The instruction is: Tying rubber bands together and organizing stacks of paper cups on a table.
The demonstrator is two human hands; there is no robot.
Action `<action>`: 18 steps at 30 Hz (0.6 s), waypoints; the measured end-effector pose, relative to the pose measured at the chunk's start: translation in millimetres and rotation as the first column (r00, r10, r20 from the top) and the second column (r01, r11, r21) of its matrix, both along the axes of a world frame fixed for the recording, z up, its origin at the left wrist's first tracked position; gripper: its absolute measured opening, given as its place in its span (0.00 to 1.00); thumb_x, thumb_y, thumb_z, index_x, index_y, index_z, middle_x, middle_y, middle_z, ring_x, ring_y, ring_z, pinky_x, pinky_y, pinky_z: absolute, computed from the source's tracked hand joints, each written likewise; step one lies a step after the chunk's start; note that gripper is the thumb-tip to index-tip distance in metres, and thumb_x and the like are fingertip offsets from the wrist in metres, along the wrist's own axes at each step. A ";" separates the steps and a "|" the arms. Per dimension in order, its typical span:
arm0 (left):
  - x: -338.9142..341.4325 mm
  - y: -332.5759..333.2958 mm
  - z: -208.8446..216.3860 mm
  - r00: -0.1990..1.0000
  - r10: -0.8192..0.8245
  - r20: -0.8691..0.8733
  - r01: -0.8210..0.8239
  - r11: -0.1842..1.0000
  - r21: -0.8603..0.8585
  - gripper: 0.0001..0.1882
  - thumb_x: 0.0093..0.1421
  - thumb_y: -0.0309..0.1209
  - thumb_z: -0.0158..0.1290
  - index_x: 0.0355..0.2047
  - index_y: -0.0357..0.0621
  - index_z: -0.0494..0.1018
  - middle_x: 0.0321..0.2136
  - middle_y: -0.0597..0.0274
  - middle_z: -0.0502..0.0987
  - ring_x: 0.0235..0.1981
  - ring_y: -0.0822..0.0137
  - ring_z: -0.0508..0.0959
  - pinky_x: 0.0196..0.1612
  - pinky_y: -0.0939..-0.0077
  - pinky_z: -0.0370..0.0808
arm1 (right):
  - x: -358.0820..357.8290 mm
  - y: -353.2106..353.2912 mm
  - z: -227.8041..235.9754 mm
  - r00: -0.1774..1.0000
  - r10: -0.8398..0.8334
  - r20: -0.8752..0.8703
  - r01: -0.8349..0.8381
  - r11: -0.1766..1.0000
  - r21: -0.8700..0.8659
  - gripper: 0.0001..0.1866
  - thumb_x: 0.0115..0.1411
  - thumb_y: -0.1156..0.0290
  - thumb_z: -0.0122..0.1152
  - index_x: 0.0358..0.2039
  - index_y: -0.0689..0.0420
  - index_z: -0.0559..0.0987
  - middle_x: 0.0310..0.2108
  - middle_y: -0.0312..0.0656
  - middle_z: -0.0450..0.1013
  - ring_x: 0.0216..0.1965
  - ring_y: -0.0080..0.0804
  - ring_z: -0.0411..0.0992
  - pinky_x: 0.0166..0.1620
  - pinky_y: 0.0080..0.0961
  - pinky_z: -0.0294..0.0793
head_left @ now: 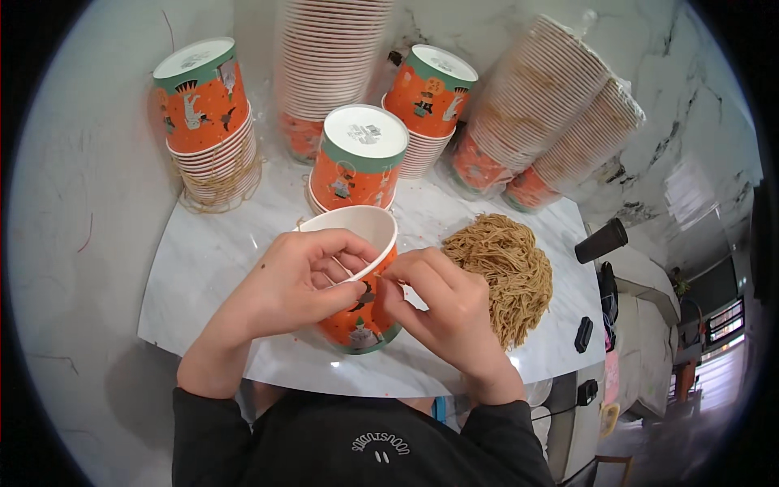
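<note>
An orange paper bucket (369,316) with a white rim and green base band is tilted in front of me. My left hand (296,280) grips its rim, fingers inside the opening and thumb on the outer wall. Against the right side of the wall, my right hand (442,296) has its thumb and fingertips pinched together; whatever sits between them is too small to make out. A short tan strand (302,221) shows at the bucket's far left rim. To the right of my right hand lies a heap of thin tan cords (503,276).
Upside-down bucket stacks stand behind: one at centre (357,174), one at left (203,105) with tan cords hanging round it, one farther back (430,93). Plastic-wrapped stacks (527,101) lean at right. A black cup (600,240) and small black object (583,334) are near the table's right edge.
</note>
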State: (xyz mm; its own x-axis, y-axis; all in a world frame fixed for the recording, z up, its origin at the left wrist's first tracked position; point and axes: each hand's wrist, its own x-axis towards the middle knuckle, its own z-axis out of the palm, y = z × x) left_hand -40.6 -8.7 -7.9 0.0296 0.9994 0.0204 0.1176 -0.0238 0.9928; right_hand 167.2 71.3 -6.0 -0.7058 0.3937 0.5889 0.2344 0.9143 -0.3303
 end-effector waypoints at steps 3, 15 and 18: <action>1.6 1.7 -3.0 0.999 0.002 0.033 -0.002 1.000 0.012 0.15 0.60 0.21 0.58 0.48 0.34 0.78 0.38 0.65 0.82 0.33 0.85 0.77 0.38 0.86 0.77 | 0.4 3.7 -2.8 1.000 0.004 -0.008 -0.004 1.000 0.010 0.10 0.51 0.81 0.70 0.34 0.59 0.81 0.32 0.38 0.79 0.29 0.33 0.80 0.29 0.26 0.78; -6.6 19.1 -27.3 0.957 -0.068 0.282 0.084 0.995 -0.045 0.09 0.64 0.21 0.57 0.44 0.30 0.80 0.38 0.58 0.84 0.40 0.74 0.83 0.45 0.80 0.80 | -1.8 9.1 -8.6 0.998 0.044 -0.038 -0.042 0.998 0.035 0.10 0.56 0.77 0.69 0.39 0.59 0.81 0.34 0.40 0.78 0.27 0.37 0.79 0.28 0.29 0.79; 2.9 11.8 -17.0 0.990 0.027 0.140 -0.022 0.999 -0.035 0.07 0.64 0.21 0.56 0.40 0.30 0.81 0.34 0.60 0.84 0.37 0.74 0.84 0.42 0.79 0.81 | 0.0 10.5 -8.4 0.999 0.035 -0.030 -0.035 0.999 0.000 0.10 0.56 0.77 0.69 0.39 0.58 0.81 0.35 0.39 0.78 0.28 0.37 0.80 0.29 0.29 0.79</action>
